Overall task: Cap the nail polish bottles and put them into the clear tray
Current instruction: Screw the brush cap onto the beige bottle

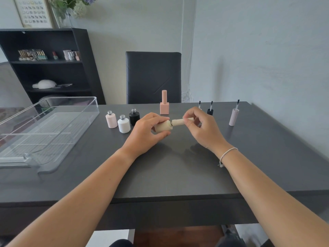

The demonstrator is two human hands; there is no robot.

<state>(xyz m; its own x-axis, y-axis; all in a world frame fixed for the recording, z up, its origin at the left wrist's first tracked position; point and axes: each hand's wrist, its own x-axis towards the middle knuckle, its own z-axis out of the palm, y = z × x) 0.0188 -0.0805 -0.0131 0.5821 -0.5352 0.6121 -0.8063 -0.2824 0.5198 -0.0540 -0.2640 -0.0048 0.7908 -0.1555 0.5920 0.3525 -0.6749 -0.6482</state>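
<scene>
My left hand [147, 132] grips a cream bottle [164, 128] held sideways above the table. My right hand [201, 127] pinches its ribbed cream cap [179, 121], which sits on the bottle's neck with a thin dark gap showing. Three uncapped bottles stand to the left: pale pink [111, 119], white [123, 124] and black [134, 117]. A capped peach square bottle [164, 105] stands behind my hands. Brush caps stand upside down at the right: a black one [210, 111], a lilac ribbed one [234, 117], and one partly hidden behind my right hand [199, 104]. The clear tray [53, 111] lies at the left.
The dark table [178, 172] ends at a wall on the right. A black chair [153, 77] stands behind the far edge. A dark shelf unit [49, 65] with small bottles is at the back left.
</scene>
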